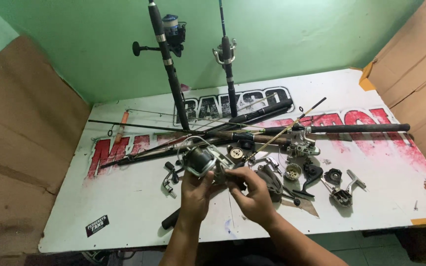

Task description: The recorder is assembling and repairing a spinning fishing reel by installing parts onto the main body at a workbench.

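Gripping spinning reel [200, 160], both hands [225, 189]

Small fishing-tackle repair workshop, improvised bench.

The work surface is a white printed signboard with large red lettering [139, 212], set against a plain green painted wall [292, 34] and flanked by brown cardboard sheets [20, 148]. Two black fishing rods with mounted spinning reels [168, 64] lean on the wall; loose black rod sections [356, 128] and dismantled metal reel parts [341, 189] lie scattered across the board.
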